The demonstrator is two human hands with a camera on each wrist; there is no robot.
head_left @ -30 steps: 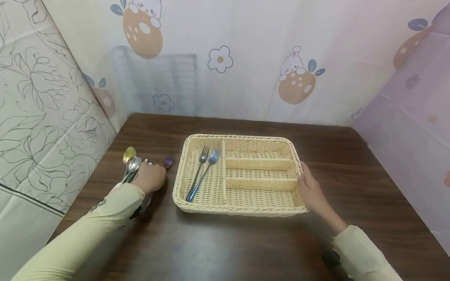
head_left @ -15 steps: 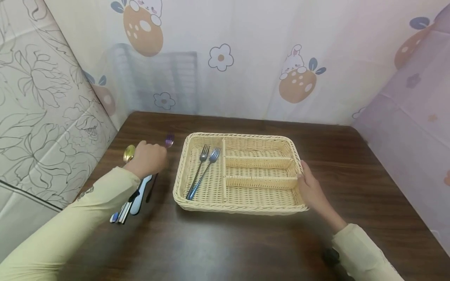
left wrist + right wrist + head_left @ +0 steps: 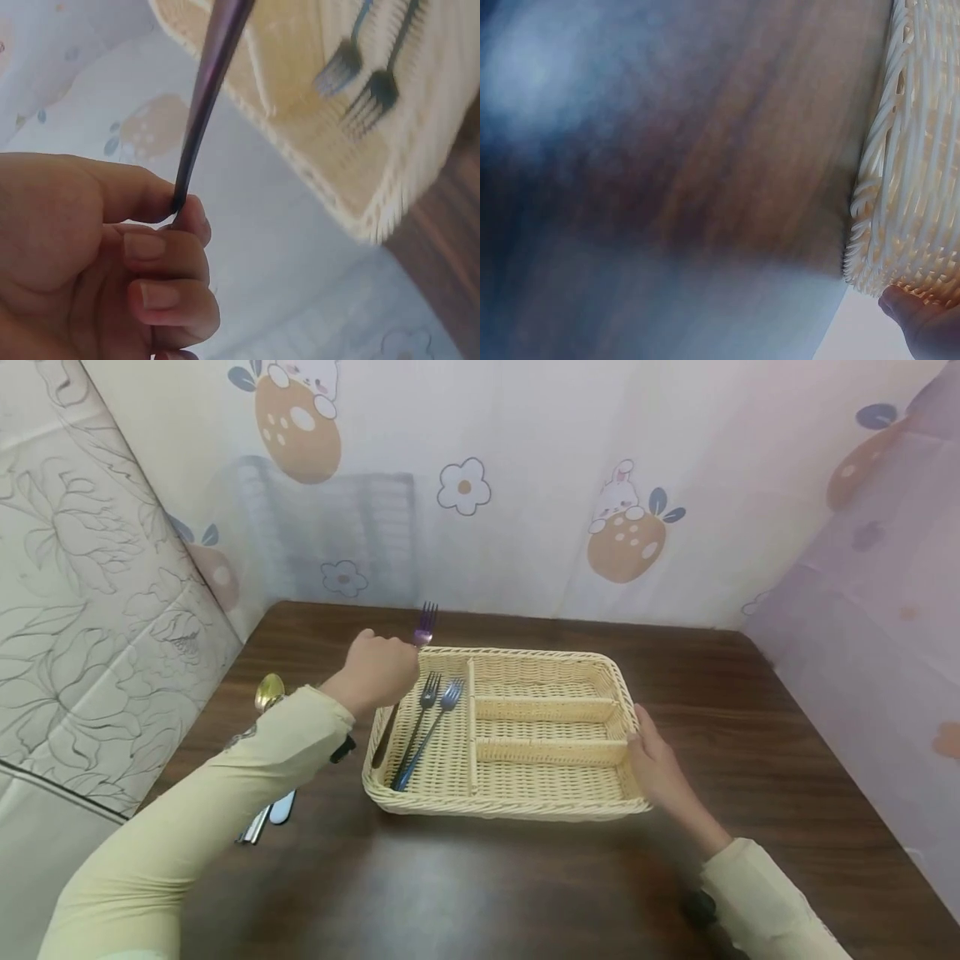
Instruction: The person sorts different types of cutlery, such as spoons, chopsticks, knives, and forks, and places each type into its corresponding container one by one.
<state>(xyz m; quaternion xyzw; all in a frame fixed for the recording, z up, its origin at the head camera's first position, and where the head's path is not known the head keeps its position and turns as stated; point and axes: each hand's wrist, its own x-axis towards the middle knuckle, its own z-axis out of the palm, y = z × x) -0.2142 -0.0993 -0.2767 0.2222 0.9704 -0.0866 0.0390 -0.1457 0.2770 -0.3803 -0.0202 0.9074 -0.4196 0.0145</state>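
Observation:
My left hand (image 3: 378,672) pinches a purple fork (image 3: 425,622) between thumb and fingers, over the left end of a cream wicker cutlery basket (image 3: 495,810). Its tines point to the back; the dark handle (image 3: 214,75) slants across the left wrist view. Inside the long left compartment lie a black fork (image 3: 430,691) and a blue fork (image 3: 452,695), side by side. The three smaller compartments on the right hold nothing. My right hand (image 3: 660,768) grips the basket's right end, with a thumb or finger (image 3: 900,304) against the weave in the right wrist view.
Left of the basket, a gold spoon (image 3: 268,692) and several cutlery handles (image 3: 255,827), one pale blue (image 3: 282,810), lie partly under my left forearm. The dark wooden table (image 3: 525,893) meets a patterned curtain (image 3: 525,510) at the back.
My left hand has lifted the purple fork from the cutlery pile and carried it right, over the basket's left compartment. The right hand has stayed at the basket's right end.

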